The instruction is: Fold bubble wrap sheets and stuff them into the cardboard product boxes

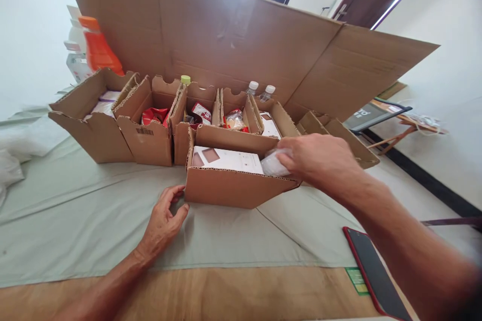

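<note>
In the head view, the right hand (318, 158) is over the right end of the front cardboard box (226, 188), its thumb and fingers closed around a clear plastic bundle (276, 164). The bundle sits partly inside that box, at the right end of a white carton (233, 160) with brown squares printed on it, which lies along the inside. The left hand (163, 225) grasps nothing: its fingers are loosely curved at the box's lower left corner, the thumb apart from the forefinger, and I cannot tell whether the fingertips touch the cardboard.

Behind the front box stands a row of open boxes (146, 143), side by side. The second from the left has a red packet (155, 116) inside, the next a red and white packet (202, 113), the one after it a clear and red packet (235, 120), and the next another white carton (269, 125). An orange bottle (100, 50) stands behind the left end of the row, and two white bottle caps (253, 86) show above it further right. A large cardboard sheet (241, 35) rises at the back. Everything stands on a pale green cloth (105, 225) over a wooden table (211, 291), where a phone (380, 271) with a red edge lies near the right forearm
</note>
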A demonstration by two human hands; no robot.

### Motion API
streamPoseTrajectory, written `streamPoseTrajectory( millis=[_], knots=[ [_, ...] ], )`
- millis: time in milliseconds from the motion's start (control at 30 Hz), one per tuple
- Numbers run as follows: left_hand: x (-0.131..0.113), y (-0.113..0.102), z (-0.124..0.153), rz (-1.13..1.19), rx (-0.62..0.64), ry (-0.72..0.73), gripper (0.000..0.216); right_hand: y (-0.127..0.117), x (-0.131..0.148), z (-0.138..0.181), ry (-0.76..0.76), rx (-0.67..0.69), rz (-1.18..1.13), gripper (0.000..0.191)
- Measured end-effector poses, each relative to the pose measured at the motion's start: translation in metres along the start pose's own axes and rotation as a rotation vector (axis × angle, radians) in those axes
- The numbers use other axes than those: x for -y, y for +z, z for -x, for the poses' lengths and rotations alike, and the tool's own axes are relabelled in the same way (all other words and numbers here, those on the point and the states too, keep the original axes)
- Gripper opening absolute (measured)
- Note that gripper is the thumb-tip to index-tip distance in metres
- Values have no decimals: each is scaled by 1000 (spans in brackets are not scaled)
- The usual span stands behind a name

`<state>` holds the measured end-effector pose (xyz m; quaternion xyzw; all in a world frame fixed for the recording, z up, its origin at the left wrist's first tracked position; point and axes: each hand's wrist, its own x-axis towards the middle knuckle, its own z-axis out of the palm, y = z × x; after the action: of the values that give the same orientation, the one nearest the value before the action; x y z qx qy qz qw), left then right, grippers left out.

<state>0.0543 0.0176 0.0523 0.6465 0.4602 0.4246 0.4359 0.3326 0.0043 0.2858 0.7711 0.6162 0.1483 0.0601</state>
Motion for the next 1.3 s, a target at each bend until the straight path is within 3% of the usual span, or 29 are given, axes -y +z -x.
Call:
streamPoseTrajectory(
  millis=[133, 300, 367, 467, 567, 667, 767, 933, 1000, 1100, 1200, 1300],
  knots=[
    [2, -2, 0, -29, 0, 64, 34, 18, 22, -16, -160, 99, -10, 26],
    [2, -2, 0, -47, 10, 126, 33, 25, 14, -19, -233, 133, -75, 23],
    [3, -3, 0, -63, -6, 134, 33, 17, 2, -5, -174, 45, -156, 22],
    [2, -5, 2, -94, -31, 149, 34, 8, -21, 41, 19, -247, -420, 21],
    [-6, -11, 6, -101, -70, 136, 36, 26, -37, 93, 245, -412, -679, 32],
    [-23, -16, 8, -75, -66, 35, 51, 70, -31, 121, 277, -270, -896, 39],
    [-44, -14, -1, 7, -28, 16, 70, 109, -5, 115, 183, -151, -1039, 54],
    [-68, 12, -22, 128, 58, -37, 70, 127, 25, 95, 172, -151, -1192, 48],
    [-70, 21, -13, 142, 69, -50, 65, 127, 26, 109, 207, -170, -1176, 39],
    [-60, 17, 29, 109, 82, -85, 56, 128, 29, 153, 271, -215, -1089, 32],
    [-50, -15, 77, 72, 32, -177, 54, 121, 50, 187, 248, -231, -1095, 29],
    [-54, -55, 94, 82, -134, -277, 59, 105, 83, 182, 91, -201, -1197, 25]
  ],
)
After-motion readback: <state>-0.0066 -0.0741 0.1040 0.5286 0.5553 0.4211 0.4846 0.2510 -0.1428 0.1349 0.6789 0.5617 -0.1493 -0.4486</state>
